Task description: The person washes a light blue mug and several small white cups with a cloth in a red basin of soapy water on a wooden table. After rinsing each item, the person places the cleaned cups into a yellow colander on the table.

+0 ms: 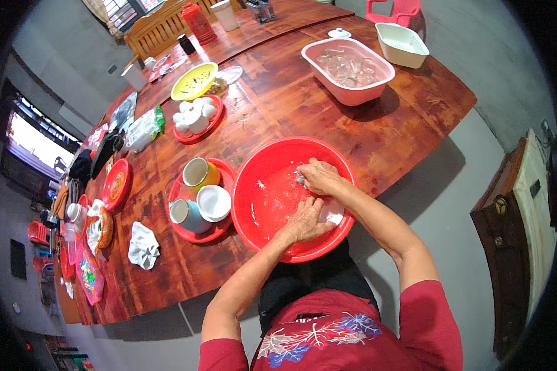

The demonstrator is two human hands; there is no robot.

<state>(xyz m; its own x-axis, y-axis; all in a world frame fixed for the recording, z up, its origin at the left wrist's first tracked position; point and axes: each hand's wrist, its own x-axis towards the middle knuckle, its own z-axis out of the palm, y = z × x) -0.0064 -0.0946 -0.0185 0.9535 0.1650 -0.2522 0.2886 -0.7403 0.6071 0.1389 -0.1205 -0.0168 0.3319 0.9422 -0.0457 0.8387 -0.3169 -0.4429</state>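
Wooden table (pixel 260 117) | basin (pixel 263 213): red, round, glossy | white object (pixel 335 212): partly hidden

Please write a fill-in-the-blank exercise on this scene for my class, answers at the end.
The left hand and right hand are inside a round basin coloured ____.
Beside it, a red tray holds a white cup, a yellow mug and a ____ mug.
Clear items lie in a tub coloured ____.

Missing words: red; light blue; pink.
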